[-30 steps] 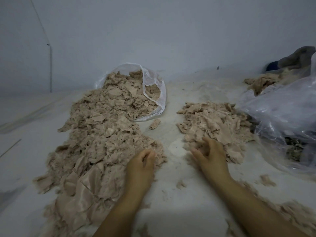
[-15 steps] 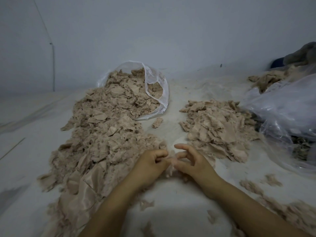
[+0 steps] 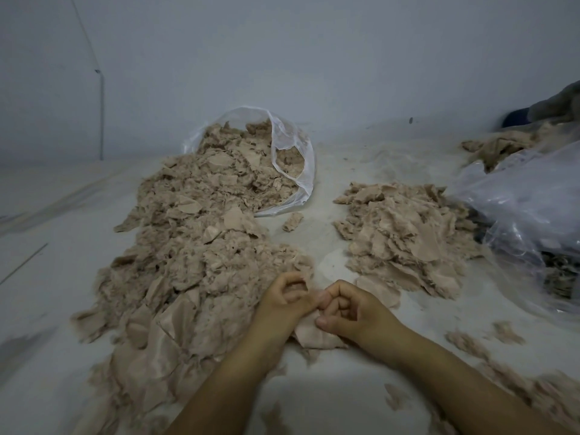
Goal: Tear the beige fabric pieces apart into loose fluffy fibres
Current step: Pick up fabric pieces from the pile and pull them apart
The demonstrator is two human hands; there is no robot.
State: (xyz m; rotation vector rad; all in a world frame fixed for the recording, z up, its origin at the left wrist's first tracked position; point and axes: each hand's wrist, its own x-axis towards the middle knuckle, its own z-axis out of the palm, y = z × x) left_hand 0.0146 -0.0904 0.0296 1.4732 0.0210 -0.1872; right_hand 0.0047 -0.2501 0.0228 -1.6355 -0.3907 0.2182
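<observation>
Fabric piece (image 3: 315, 335) is pinched between curled fingers of left hand (image 3: 282, 304) and right hand (image 3: 351, 312), low over the pale surface (image 3: 329, 400). Large pile (image 3: 194, 246) is banked left, spilling from a clear bag (image 3: 295, 164); smaller pile (image 3: 405, 233) lies right, beside crumpled plastic (image 3: 527, 199).

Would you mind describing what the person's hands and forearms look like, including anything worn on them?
Both the left hand and the right hand are bare, with no gloves, and I can make out no rings. The forearms are bare too: no sleeves, watch or bracelet show up to the frame's lower edge. The nails look short and unpainted, though the dim light hides finer detail.
</observation>
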